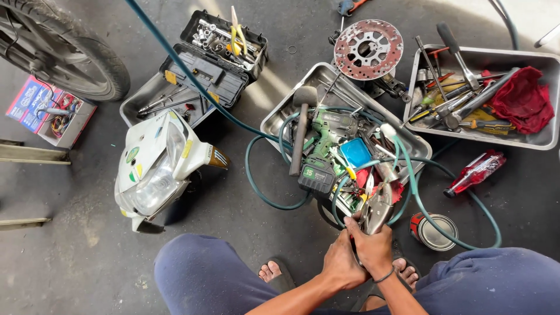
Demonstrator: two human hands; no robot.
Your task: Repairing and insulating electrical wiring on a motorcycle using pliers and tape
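Both hands, the left hand (340,263) and the right hand (373,248), clasp a curved, shiny metal part (376,209). A green hose (408,175) loops over the dented steel tray (280,119) beside it.

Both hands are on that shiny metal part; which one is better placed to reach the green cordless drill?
Left, probably. The left hand sits on the drill's side; the right hand grips the metal part higher up.

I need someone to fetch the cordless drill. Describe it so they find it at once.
Start at the middle metal tray, the one with the teal hose looped over it. The cordless drill lies in it beside a rubber mallet. It alone is green, with a black battery block.
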